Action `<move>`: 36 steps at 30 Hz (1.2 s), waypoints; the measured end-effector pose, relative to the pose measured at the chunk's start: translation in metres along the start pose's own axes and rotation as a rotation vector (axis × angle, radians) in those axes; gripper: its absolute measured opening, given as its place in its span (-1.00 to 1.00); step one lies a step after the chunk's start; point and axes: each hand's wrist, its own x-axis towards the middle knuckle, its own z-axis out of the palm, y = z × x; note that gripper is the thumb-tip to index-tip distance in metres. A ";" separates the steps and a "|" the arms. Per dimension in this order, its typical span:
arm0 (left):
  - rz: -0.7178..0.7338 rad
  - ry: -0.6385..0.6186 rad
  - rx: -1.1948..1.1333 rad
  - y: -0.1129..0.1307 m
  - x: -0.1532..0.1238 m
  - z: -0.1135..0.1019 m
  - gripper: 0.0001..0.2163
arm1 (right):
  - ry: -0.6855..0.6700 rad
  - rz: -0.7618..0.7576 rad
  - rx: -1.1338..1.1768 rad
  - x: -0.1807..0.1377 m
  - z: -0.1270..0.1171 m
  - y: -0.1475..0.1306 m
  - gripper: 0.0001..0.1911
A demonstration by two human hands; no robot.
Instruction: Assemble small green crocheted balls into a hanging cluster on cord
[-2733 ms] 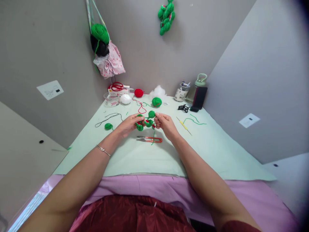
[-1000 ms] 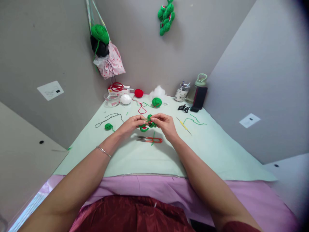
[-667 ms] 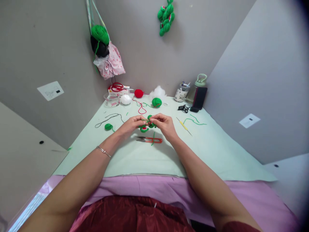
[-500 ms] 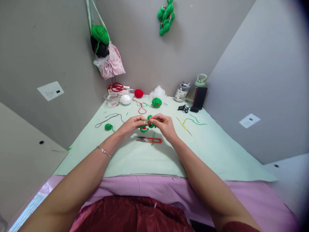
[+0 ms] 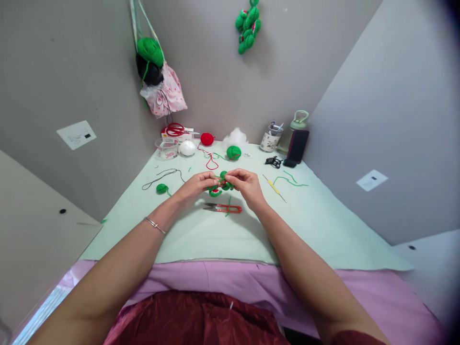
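Between my hands, above the middle of the table, is a small green crocheted piece (image 5: 215,192) with a red and white patch. My left hand (image 5: 198,185) pinches it from the left, and a green strand runs across to the other fingers. My right hand (image 5: 245,184) is closed at its right side, thumb and forefinger together on the green yarn. The fingers cover much of the piece. Just below lie orange-handled thread snips (image 5: 223,208) with a short green yarn scrap across them. Right of my hands rests a yellow-handled crochet hook (image 5: 275,188) beside loose green yarn (image 5: 287,181).
At the back stand a clear tub (image 5: 167,149), white yarn (image 5: 187,148), red yarn (image 5: 207,139), green yarn (image 5: 234,153), white stuffing (image 5: 236,138), a pen cup (image 5: 270,140) and a phone (image 5: 298,146). A small green ball (image 5: 161,189) lies left. Red scissors (image 5: 175,129) sit behind the tub.
The fingers of my right hand have shifted very slightly at the green yarn. Both hands otherwise keep their place around the crocheted piece.
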 end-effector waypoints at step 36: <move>0.015 -0.027 0.012 -0.012 0.007 -0.006 -0.80 | -0.062 -0.140 -0.254 -0.004 0.002 0.003 -0.76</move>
